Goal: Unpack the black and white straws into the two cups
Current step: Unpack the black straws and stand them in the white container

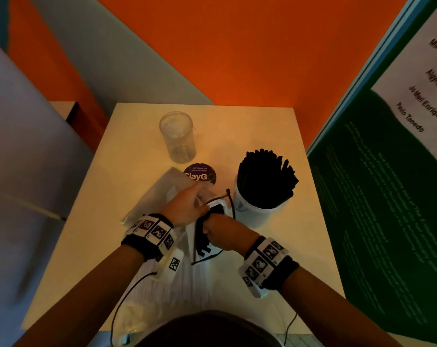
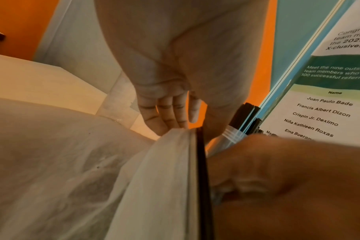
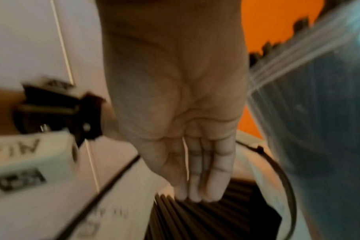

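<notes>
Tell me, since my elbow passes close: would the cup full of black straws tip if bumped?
Probably. The cup is tall and narrow, and its black straws fan out above the rim. Plastic looks light, so it might slide too.

A pale square table sits against a bright orange wall, warm light falling across its top. A grey diagonal band cuts down the orange on the left. To the right stands a green and white poster board printed with a list of names. Far left, a dark wooden piece of furniture peeks in, mostly hidden.
</notes>
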{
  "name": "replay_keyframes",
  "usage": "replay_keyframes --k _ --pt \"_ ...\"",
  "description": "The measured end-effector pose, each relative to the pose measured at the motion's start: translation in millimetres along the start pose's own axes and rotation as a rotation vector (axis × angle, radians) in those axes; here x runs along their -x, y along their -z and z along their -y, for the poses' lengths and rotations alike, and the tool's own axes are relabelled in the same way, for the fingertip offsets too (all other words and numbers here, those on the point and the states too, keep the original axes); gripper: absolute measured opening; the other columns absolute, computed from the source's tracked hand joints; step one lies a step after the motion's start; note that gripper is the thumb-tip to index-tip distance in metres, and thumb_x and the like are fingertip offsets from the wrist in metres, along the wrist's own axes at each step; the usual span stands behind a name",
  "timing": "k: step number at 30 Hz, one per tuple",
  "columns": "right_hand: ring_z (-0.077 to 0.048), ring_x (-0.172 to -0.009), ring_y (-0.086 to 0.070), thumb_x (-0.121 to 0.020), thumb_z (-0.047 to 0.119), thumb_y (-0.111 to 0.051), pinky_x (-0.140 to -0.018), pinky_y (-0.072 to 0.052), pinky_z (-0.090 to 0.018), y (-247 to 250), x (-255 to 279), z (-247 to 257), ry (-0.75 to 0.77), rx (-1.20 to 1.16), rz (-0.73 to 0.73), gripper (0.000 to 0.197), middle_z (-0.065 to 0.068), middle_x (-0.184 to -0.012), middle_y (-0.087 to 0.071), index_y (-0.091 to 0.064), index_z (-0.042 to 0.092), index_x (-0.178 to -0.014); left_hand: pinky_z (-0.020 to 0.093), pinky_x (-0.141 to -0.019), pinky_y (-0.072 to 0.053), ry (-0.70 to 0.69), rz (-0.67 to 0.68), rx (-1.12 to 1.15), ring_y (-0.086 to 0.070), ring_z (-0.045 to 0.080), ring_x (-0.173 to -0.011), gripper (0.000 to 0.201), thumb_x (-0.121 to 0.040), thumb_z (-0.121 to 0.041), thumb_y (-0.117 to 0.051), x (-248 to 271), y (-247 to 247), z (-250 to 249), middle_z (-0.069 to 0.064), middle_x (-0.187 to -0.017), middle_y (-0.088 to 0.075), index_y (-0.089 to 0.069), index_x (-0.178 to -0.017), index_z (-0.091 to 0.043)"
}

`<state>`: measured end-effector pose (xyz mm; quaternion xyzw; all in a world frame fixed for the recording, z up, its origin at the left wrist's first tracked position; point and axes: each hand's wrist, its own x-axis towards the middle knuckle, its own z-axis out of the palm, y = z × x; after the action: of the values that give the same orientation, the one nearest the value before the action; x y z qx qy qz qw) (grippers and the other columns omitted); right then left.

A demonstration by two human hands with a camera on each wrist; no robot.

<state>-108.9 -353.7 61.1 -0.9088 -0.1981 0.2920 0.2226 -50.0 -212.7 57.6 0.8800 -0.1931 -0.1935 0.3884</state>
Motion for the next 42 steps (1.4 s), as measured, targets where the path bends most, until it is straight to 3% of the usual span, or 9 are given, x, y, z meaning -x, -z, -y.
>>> replay_keyframes --k 7,16,22,24,26,30,32,38,42 --pt "-0.034 -0.122 -0.046 -0.102 0.015 -0.032 -0.104 -0.035 -0.043 -41 -57 -8 -0.177 0.095 -0.032 0.037 -0.024 -0.133 -0.05 -0.047 -0.002 -0.131 0.026 -0.074 -0.047 0.036 0.019 0.012 -0.055 0.013 -0.084 0.054 -0.088 -0.019 -0.065 5 0 -2 0.004 -0.104 -0.056 -0.04 -0.136 -0.021" --pt "-0.035 -0.135 -0.032 -0.102 0.018 -0.034 -0.109 -0.034 -0.046 -50 -71 -13 -0.304 -0.06 0.019 0.05 -0.016 -0.151 -0.027 -0.02 0.009 -0.15 0.023 -0.075 -0.046 0.045 0.005 0.024 -0.058 0.018 -0.093 0.051 -0.088 -0.017 -0.065 4 0 -5 0.005 -0.107 -0.058 -0.043 -0.134 -0.02" --pt "-0.037 -0.12 -0.048 -0.102 0.013 -0.035 -0.103 -0.04 -0.044 -52 -73 -16 -0.335 -0.078 0.034 0.033 -0.022 -0.131 -0.049 -0.046 0.0 -0.13 0.037 -0.087 -0.05 0.045 0.032 0.047 -0.058 0.022 -0.099 0.047 -0.088 -0.017 -0.065 4 1 -6 0.006 -0.109 -0.058 -0.045 -0.131 -0.018" --pt "-0.036 -0.102 -0.05 -0.101 0.011 -0.036 -0.101 -0.042 -0.044 -51 -72 -17 -0.34 -0.139 0.029 0.021 -0.024 -0.097 -0.053 -0.057 0.01 -0.098 0.041 -0.089 -0.049 0.044 0.039 0.049 -0.058 0.022 -0.1 0.047 -0.088 -0.017 -0.065 4 1 -5 0.006 -0.11 -0.058 -0.046 -0.131 -0.018" --pt "-0.03 -0.091 -0.044 -0.102 0.009 -0.036 -0.094 -0.044 -0.04 -48 -72 -18 -0.322 -0.13 0.056 0.034 -0.012 -0.07 -0.036 -0.04 0.021 -0.07 0.042 -0.09 -0.05 0.04 0.047 0.05 -0.058 0.021 -0.101 0.047 -0.088 -0.017 -0.065 5 1 -4 0.006 -0.113 -0.058 -0.046 -0.131 -0.018" --pt "-0.036 -0.114 -0.055 -0.101 0.013 -0.039 -0.096 -0.042 -0.039 -37 -64 -15 -0.296 -0.117 0.012 0.029 -0.025 -0.119 -0.058 -0.058 -0.001 -0.118 0.042 -0.089 -0.05 0.032 0.046 0.037 -0.058 0.02 -0.102 0.047 -0.088 -0.017 -0.065 6 3 -6 0.006 -0.115 -0.058 -0.047 -0.131 -0.017" --pt "-0.037 -0.116 -0.055 -0.099 0.015 -0.043 -0.095 -0.044 -0.04 -32 -58 -13 -0.295 -0.136 -0.027 0.032 -0.023 -0.123 -0.058 -0.056 -0.001 -0.124 0.042 -0.088 -0.05 0.02 0.041 0.025 -0.058 0.02 -0.101 0.046 -0.088 -0.017 -0.065 7 5 -7 0.007 -0.114 -0.059 -0.047 -0.131 -0.016" --pt "-0.029 -0.087 -0.059 -0.097 0.018 -0.046 -0.069 -0.042 -0.031 -1 -34 -7 -0.265 -0.09 0.157 0.024 -0.018 -0.098 -0.062 -0.06 -0.001 -0.102 0.043 -0.092 -0.047 -0.067 0.009 0.012 -0.056 0.021 -0.105 0.043 -0.085 -0.01 -0.068 11 6 -13 0.009 -0.117 -0.059 -0.052 -0.126 -0.006" --pt "-0.015 -0.049 -0.048 -0.095 0.015 -0.052 -0.046 -0.039 -0.023 22 -3 -12 -0.295 -0.144 0.187 0.032 -0.001 -0.06 -0.049 -0.048 0.015 -0.063 0.042 -0.094 -0.045 -0.268 0.024 -0.062 -0.054 0.022 -0.109 0.042 -0.078 -0.004 -0.065 19 6 -15 0.006 -0.116 -0.06 -0.058 -0.119 -0.009"
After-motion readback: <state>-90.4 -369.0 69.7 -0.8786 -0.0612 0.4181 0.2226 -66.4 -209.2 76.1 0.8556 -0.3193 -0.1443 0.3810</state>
